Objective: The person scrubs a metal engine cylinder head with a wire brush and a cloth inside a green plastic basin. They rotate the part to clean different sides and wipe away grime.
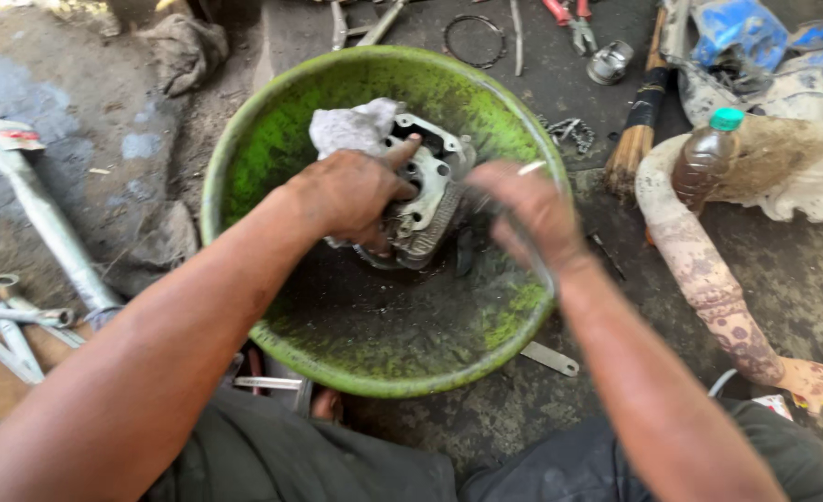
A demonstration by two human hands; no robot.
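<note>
My left hand [351, 191] has a closed grip on the cylinder head [421, 200], which sits tilted inside the green basin [244, 167]; forefinger points across its top. A grey rag [351, 125] lies just behind, touching it. My right hand [532, 209] is blurred at the head's right side; can't tell its grip. Brush [637, 121] and bottle [704, 153] on the floor to the right.
</note>
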